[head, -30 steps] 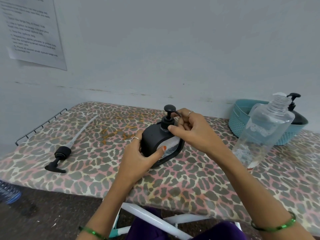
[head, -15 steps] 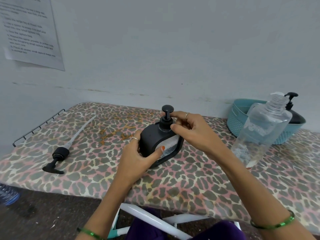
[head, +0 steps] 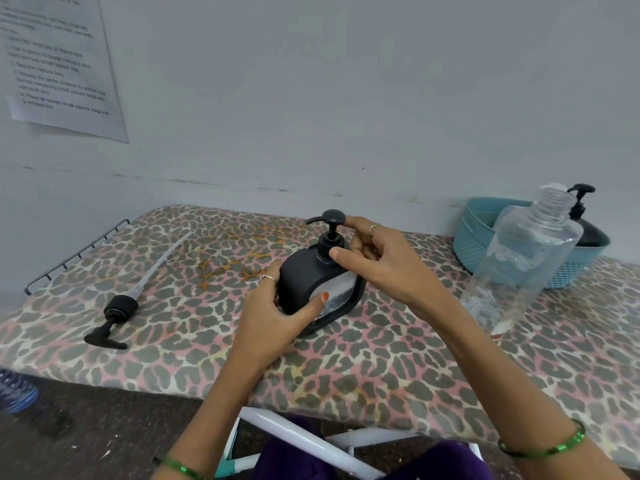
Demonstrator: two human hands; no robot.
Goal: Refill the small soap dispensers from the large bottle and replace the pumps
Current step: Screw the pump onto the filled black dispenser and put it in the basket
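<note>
Both hands grip mid-board: left hand (head: 273, 317) holds dispenser (head: 308, 285), right hand (head: 377, 261) pinches pump (head: 330, 237).

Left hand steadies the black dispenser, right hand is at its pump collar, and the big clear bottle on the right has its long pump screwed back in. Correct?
Not quite. In the head view the large clear bottle stands open-necked; its long pump lies on the table, left of the black dispenser. The left hand and right hand are as you say.

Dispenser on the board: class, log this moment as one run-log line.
left hand: holds dispenser | right hand: grips pump collar | bottle: open, upright
</note>
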